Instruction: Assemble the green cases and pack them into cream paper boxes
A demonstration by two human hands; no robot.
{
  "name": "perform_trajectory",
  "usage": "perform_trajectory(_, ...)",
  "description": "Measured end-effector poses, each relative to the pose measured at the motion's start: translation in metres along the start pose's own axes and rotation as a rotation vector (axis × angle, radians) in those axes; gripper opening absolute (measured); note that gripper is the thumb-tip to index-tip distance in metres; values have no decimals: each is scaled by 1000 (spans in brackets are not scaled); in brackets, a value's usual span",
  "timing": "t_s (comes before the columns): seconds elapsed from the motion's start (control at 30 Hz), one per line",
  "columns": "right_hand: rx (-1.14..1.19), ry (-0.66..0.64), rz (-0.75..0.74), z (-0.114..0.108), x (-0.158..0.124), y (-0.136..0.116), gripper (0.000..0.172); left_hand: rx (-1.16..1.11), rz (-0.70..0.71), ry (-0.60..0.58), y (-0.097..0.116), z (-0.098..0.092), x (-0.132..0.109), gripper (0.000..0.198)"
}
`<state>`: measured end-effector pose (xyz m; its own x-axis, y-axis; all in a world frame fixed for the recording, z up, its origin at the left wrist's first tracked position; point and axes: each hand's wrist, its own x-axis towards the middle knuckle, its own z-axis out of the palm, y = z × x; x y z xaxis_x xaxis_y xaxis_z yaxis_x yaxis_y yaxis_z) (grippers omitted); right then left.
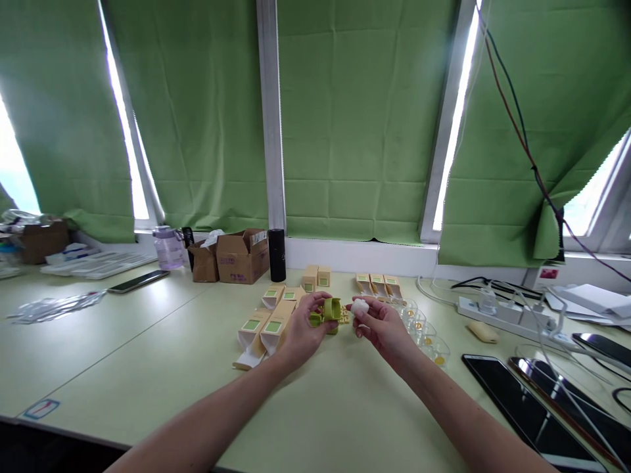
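My left hand (303, 328) is closed round a small olive-green plastic piece (329, 314), held just above the pale green table (148, 341). My right hand (379, 325) pinches a small white lump (359, 305) between thumb and fingers, a little right of the green piece. The two hands are close together but apart. Open yellow cartons with green labels (269, 325) lie to the left of my left hand. A row of clear plastic trays with yellow bits (424, 328) runs beside my right hand.
More small yellow boxes (377, 284) stand behind the hands. At the back left are brown cardboard boxes (241, 256), a black cylinder (277, 255), a clear bottle (167, 247) and a phone (138, 281). A power strip (503, 314), cables and dark phones (522, 401) lie at the right.
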<state>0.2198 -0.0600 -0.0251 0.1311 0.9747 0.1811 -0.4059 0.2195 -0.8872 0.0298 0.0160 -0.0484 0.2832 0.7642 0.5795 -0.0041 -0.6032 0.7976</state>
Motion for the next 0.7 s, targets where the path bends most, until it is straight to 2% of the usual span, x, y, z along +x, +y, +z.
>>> perform_trajectory(0.13, 21, -23, 25, -2, 2, 1, 57, 105, 59, 30, -3, -1, -1, 50)
perform_trajectory(0.27, -112, -26, -42, -3, 1, 2, 55, 163, 90, 22, -2, -2, -2, 49)
perform_trajectory(0.57, -302, -34, -165, -9, 13, 27, 55, 181, 180, -29, 7, -1, -6, 50)
perform_trajectory(0.7, -317, -67, -164, -7, 10, 24, 53, 189, 197, -28, 4, -1, -7, 50)
